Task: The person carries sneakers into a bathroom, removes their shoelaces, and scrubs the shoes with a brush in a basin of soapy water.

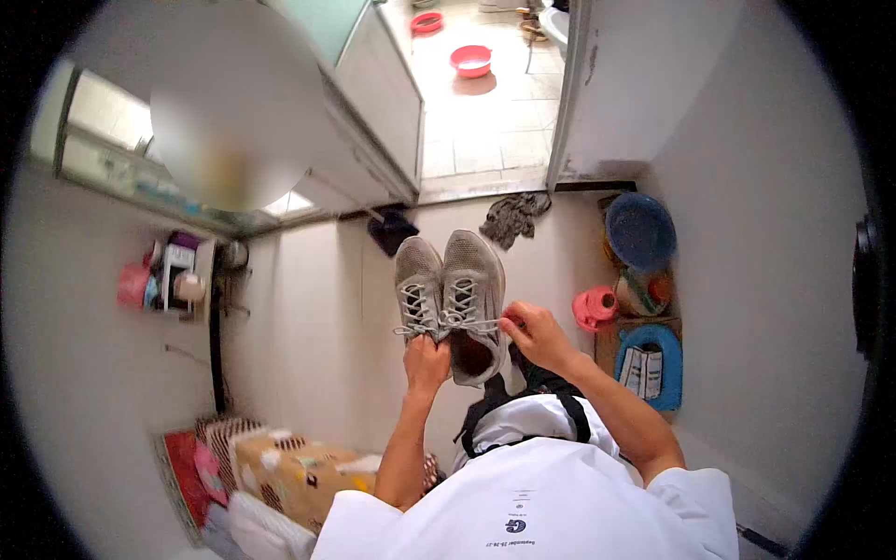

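Observation:
Two grey lace-up shoes hang side by side in front of me, toes pointing away: the left shoe and the right shoe. My left hand is closed at the heel end of the left shoe, its fingers wrapped on the shoe near the inner edge. Beside the right shoe's opening, my right hand pinches the end of a white lace and holds it out to the right. The laces of the left shoe are tied across its tongue.
A grey cloth lies on the floor by the doorway, next to a dark dustpan-like object. At the right stand a blue basin, a pink jug and a blue tub. A red basin sits beyond the doorway.

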Demonstrator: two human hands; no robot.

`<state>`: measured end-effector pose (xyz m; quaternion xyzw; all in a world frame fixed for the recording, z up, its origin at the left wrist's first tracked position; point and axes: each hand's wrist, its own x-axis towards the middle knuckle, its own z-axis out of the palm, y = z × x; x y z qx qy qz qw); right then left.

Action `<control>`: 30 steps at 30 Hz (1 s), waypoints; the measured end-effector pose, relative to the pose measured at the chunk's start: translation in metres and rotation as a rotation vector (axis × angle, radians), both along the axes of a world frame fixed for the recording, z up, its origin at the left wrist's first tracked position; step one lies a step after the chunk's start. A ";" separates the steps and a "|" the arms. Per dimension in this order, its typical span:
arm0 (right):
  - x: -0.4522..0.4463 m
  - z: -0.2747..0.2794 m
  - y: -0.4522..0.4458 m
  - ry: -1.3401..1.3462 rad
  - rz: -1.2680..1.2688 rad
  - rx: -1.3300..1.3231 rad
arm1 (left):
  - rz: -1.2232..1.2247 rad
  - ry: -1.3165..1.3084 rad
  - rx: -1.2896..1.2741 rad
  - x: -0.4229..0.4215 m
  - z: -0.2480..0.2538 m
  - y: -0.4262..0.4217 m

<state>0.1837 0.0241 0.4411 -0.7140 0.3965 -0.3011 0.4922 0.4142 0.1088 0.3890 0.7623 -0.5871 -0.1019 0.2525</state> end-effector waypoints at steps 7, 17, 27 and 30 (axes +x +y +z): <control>0.062 -0.066 -0.284 -0.122 -0.087 0.191 | -0.225 -0.159 -0.050 0.069 -0.065 -0.276; 0.100 0.014 -0.382 -0.132 -0.086 0.125 | -0.015 0.064 0.171 0.096 0.030 -0.370; 0.108 0.000 -0.335 -0.066 -0.232 0.023 | -0.063 0.080 0.116 0.115 0.015 -0.364; 0.107 0.000 -0.326 -0.089 -0.208 0.071 | -0.060 0.058 0.042 0.120 -0.002 -0.363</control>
